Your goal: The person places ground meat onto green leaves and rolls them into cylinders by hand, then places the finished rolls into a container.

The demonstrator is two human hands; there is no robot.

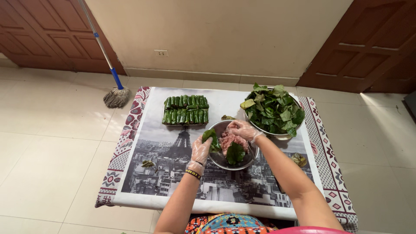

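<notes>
Green leaf (211, 138) is lying cupped in the gloved left hand (200, 151); gloved right hand (242, 129) is pinching pink minced meat (229, 140) — modest portions should roll tidier.

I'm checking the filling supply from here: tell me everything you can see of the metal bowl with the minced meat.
The metal bowl is round, shiny, steel-looking, sitting upright on the printed mat, below the bigger bowl of loose leaves. It holds pink minced meat toward its far side and a green leaf near the front. The gloved left hand holds a leaf at its left rim; the gloved right hand reaches over its far edge.
</notes>
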